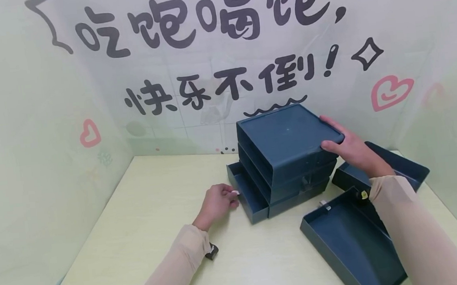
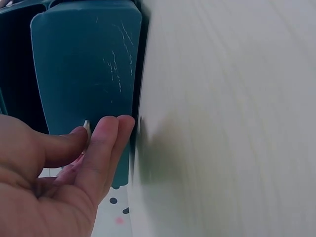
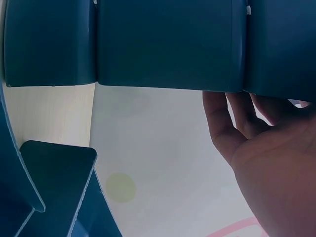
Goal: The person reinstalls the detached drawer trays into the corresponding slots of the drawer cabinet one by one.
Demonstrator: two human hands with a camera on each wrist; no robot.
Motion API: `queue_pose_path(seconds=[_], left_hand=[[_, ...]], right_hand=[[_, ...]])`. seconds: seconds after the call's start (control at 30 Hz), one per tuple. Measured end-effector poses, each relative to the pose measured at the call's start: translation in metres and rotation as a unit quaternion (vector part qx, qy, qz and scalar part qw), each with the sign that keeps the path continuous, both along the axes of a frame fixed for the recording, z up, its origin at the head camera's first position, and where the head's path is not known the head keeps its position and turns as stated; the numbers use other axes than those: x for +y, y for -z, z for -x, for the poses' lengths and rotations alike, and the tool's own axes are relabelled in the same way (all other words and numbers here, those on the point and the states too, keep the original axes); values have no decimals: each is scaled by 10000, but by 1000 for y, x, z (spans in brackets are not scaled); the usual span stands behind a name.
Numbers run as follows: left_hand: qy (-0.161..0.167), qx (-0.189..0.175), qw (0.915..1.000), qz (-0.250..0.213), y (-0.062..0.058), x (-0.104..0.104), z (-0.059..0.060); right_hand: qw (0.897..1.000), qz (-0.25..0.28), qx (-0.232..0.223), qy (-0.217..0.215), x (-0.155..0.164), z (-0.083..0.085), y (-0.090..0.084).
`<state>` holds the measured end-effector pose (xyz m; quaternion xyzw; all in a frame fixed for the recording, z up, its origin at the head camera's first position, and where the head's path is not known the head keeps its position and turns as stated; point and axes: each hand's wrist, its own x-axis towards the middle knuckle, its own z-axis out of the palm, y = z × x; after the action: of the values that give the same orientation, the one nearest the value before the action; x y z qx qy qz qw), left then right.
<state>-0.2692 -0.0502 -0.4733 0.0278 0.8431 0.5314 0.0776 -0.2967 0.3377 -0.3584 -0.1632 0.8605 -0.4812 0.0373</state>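
Observation:
A dark blue stacked drawer unit (image 1: pixel 289 132) stands towards the back of the table, its upper slots without drawers. From its lowest tier a drawer (image 1: pixel 250 200) sticks partway out to the left. My left hand (image 1: pixel 217 202) pinches the small whitish tab (image 2: pixel 87 126) on that drawer's scratched front (image 2: pixel 89 64) between thumb and fingers. My right hand (image 1: pixel 353 149) grips the unit's top tier at its right side, thumb on the near face. In the right wrist view, its fingers (image 3: pixel 222 118) curl against the edge of the tiers.
Loose blue drawers lie to the right: one (image 1: pixel 354 245) in front with a small clear tab (image 1: pixel 324 204), another (image 1: pixel 404 167) tilted behind my right forearm. A patterned wall sheet (image 1: pixel 211 130) rises right behind the table (image 1: pixel 148 214), with more sheet along both sides.

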Motion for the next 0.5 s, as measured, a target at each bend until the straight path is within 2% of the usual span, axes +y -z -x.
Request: queue_pose_path(seconds=[0.5], left_hand=[[-57,-73,9995,-314,2,15,5]], right_hand=[[10000,-43,-6,30,2,6,2]])
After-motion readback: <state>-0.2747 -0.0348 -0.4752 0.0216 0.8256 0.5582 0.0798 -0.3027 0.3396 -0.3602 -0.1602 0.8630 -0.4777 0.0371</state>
